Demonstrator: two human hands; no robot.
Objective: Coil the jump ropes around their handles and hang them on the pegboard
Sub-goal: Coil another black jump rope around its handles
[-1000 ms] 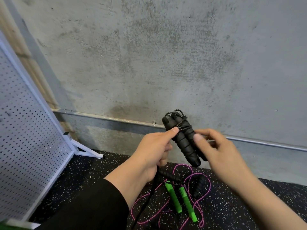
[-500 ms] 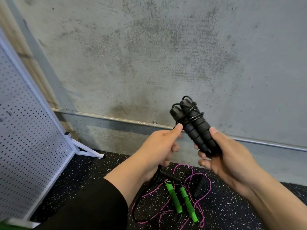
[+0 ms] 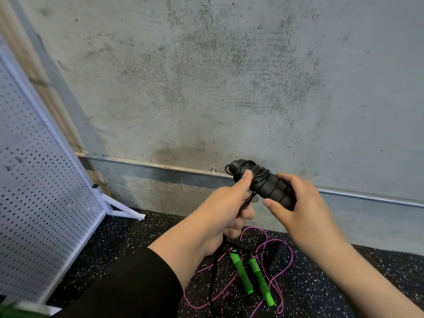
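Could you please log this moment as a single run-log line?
left hand: pulling cord | right hand: gripping black jump rope handles | green-handled rope: floor, uncoiled | pegboard: nothing hung in view

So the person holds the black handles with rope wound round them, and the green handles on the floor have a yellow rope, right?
Not quite. The head view shows the rope by the green handles on the floor is pink, not yellow. The rest holds: both hands, left and right, hold the black handles with black rope wound round them.
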